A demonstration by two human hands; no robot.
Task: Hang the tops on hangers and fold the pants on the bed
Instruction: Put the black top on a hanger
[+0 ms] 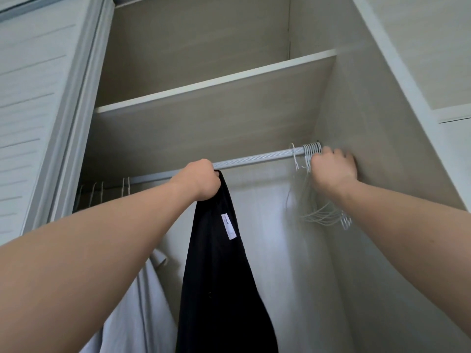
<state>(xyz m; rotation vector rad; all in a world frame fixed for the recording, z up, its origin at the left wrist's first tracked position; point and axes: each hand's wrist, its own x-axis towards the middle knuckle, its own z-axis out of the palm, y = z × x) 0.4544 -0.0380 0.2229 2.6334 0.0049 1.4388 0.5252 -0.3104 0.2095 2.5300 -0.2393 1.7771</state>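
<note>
A black top with a white label hangs down from my left hand, which grips its upper end just under the wardrobe rail. My right hand is raised at the rail's right end, its fingers among a bunch of white wire hangers hooked there. Whether the fingers are closed round a hanger is hidden behind the back of the hand. A pale grey-blue garment hangs below my left forearm.
A shelf board spans the wardrobe above the rail. A slatted sliding door stands at the left. Several more white hanger hooks sit on the rail's left part. The wardrobe's side wall is just right of my right hand.
</note>
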